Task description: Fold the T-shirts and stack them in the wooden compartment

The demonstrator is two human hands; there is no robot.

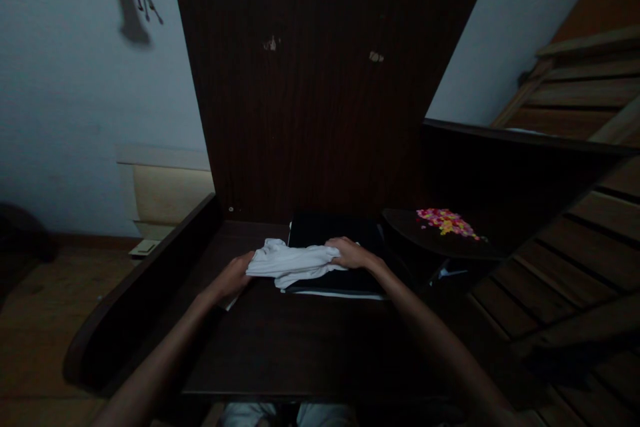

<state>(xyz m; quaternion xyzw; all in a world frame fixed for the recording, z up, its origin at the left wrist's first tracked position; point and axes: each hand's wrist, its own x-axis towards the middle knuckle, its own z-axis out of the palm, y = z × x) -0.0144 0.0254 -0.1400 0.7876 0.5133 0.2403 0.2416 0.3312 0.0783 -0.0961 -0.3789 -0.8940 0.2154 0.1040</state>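
A crumpled white cloth (295, 261) stretches between my two hands. Its left end is gripped by my left hand (239, 275), with the fingers partly hidden behind the fabric. My right hand (350, 253) is closed on the cloth's other end. Under the cloth and my right hand lies a flat black rectangular thing (370, 280) with a pale lower edge; its kind is too dark to make out. A small pale corner of something (231, 303) shows just below my left hand.
The dark wooden desk (300, 347) has a raised side panel (145, 300) at left and a tall back board (320, 93). To the right, pink and yellow petal-like pieces (447, 222) lie on a dark curved shelf (415, 230). Wooden slats (565, 267) stand farther right.
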